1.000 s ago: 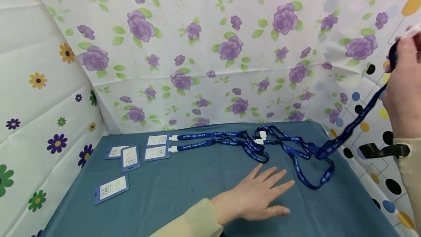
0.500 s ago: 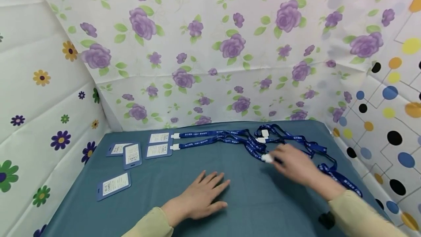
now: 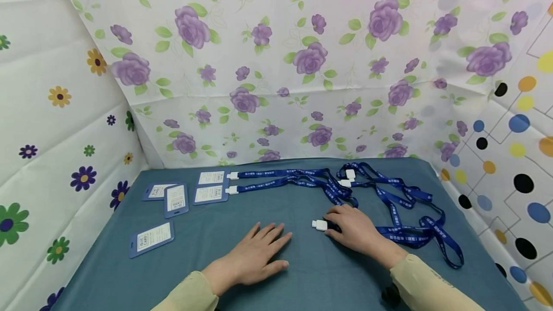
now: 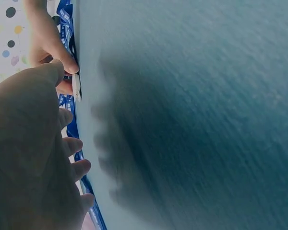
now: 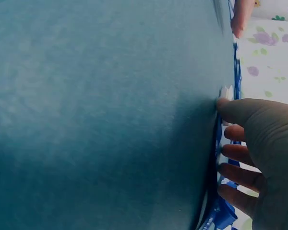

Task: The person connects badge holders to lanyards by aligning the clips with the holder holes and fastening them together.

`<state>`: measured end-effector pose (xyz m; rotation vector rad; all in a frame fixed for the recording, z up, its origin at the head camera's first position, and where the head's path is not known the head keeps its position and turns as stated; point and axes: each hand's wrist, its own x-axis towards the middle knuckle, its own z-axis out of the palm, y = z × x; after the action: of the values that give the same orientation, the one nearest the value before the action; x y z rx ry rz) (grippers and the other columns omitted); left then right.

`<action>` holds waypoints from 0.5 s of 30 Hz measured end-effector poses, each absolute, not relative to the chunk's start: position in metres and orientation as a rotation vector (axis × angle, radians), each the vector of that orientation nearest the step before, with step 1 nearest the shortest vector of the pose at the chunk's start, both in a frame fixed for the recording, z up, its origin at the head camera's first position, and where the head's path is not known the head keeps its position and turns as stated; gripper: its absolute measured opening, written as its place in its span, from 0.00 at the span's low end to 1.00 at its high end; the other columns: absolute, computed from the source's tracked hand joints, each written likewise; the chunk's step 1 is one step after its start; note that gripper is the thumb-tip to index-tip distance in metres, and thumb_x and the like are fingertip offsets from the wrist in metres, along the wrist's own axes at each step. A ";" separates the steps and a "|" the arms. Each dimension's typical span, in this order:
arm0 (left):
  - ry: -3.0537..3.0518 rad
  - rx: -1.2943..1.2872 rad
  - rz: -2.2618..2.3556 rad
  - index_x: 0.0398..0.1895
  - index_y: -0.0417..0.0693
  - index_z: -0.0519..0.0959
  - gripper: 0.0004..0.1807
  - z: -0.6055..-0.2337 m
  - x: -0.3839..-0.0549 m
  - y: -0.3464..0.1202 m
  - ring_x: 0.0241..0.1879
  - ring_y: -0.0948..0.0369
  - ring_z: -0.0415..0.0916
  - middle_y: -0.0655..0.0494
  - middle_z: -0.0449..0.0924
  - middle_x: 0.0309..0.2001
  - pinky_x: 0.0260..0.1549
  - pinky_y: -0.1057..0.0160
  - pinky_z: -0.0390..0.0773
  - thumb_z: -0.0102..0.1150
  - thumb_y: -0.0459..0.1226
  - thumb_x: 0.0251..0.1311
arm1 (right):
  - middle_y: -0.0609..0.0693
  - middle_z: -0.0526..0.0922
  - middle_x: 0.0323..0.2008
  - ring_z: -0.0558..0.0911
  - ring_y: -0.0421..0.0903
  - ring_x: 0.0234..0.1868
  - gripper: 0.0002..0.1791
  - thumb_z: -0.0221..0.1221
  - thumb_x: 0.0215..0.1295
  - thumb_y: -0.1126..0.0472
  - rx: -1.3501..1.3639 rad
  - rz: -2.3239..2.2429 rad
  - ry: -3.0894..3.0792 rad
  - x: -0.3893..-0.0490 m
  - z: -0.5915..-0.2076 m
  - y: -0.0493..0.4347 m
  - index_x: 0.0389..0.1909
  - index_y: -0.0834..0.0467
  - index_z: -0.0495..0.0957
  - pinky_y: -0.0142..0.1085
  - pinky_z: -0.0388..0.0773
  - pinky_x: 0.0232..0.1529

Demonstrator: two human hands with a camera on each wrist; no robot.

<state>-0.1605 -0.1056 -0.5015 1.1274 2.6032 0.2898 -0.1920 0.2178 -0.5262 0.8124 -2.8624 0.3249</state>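
My right hand (image 3: pixel 354 229) pinches a blue lanyard (image 3: pixel 408 240) between thumb and fingers, just behind its white clip (image 3: pixel 319 225). The clip points left, low at the cloth, and the strap trails out to the right behind the hand. In the right wrist view the thumb (image 5: pixel 230 109) lies at the clip's base. My left hand (image 3: pixel 255 253) holds nothing; its fingers are spread over the cloth, palm down, and cast a shadow in the left wrist view. Two card holders (image 3: pixel 210 194) at the back left are clipped to lanyards (image 3: pixel 276 184) stretched to the right.
Three loose blue card holders (image 3: pixel 151 239) lie at the left of the teal cloth (image 3: pixel 207 234). More lanyards (image 3: pixel 389 184) with white clips (image 3: pixel 345 183) lie looped and overlapping at the back right. Floral sheets (image 3: pixel 268 61) enclose the back and sides.
My right hand has come down from the upper right with the lanyard and laid its clip end at mid-table. My left hand has moved left, still spread.
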 end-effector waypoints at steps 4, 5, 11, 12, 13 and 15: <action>2.598 1.098 0.301 0.83 0.63 0.52 0.37 -0.501 -0.161 -0.110 0.80 0.50 0.44 0.54 0.46 0.82 0.75 0.37 0.43 0.37 0.63 0.77 | 0.50 0.84 0.53 0.81 0.52 0.53 0.17 0.70 0.65 0.50 0.782 0.378 -2.875 -0.193 -0.529 0.215 0.52 0.51 0.88 0.52 0.81 0.50; 2.602 1.090 0.304 0.83 0.63 0.52 0.37 -0.501 -0.161 -0.112 0.80 0.50 0.44 0.54 0.46 0.82 0.75 0.37 0.43 0.37 0.63 0.77 | 0.51 0.84 0.53 0.81 0.52 0.54 0.16 0.70 0.66 0.50 0.783 0.395 -2.874 -0.194 -0.529 0.214 0.52 0.50 0.88 0.52 0.81 0.51; 2.624 1.035 0.319 0.83 0.62 0.53 0.37 -0.500 -0.160 -0.124 0.80 0.50 0.44 0.53 0.47 0.82 0.75 0.37 0.42 0.38 0.63 0.77 | 0.55 0.81 0.60 0.79 0.56 0.62 0.20 0.69 0.67 0.49 0.765 0.440 -2.916 -0.193 -0.529 0.208 0.56 0.52 0.86 0.55 0.77 0.59; 2.630 1.025 0.317 0.83 0.62 0.53 0.37 -0.499 -0.160 -0.127 0.80 0.49 0.44 0.53 0.47 0.82 0.75 0.37 0.42 0.38 0.64 0.77 | 0.55 0.80 0.62 0.78 0.56 0.63 0.21 0.69 0.67 0.48 0.747 0.440 -2.931 -0.193 -0.528 0.207 0.57 0.53 0.85 0.55 0.76 0.60; 2.635 1.013 0.317 0.83 0.62 0.53 0.38 -0.499 -0.160 -0.131 0.80 0.49 0.44 0.53 0.47 0.82 0.75 0.36 0.42 0.38 0.64 0.76 | 0.55 0.80 0.62 0.78 0.56 0.64 0.22 0.69 0.67 0.48 0.726 0.443 -2.947 -0.193 -0.528 0.206 0.58 0.53 0.85 0.56 0.76 0.60; 2.648 0.984 0.321 0.83 0.62 0.53 0.38 -0.499 -0.161 -0.140 0.80 0.49 0.44 0.53 0.47 0.82 0.74 0.36 0.41 0.38 0.64 0.76 | 0.54 0.79 0.64 0.76 0.56 0.66 0.24 0.69 0.67 0.47 0.683 0.460 -2.974 -0.192 -0.529 0.205 0.59 0.53 0.85 0.56 0.75 0.62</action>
<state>-0.1610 -0.1397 -0.4987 0.9842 2.6482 0.3208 -0.1920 0.2048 -0.5290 0.6827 -2.9738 0.4604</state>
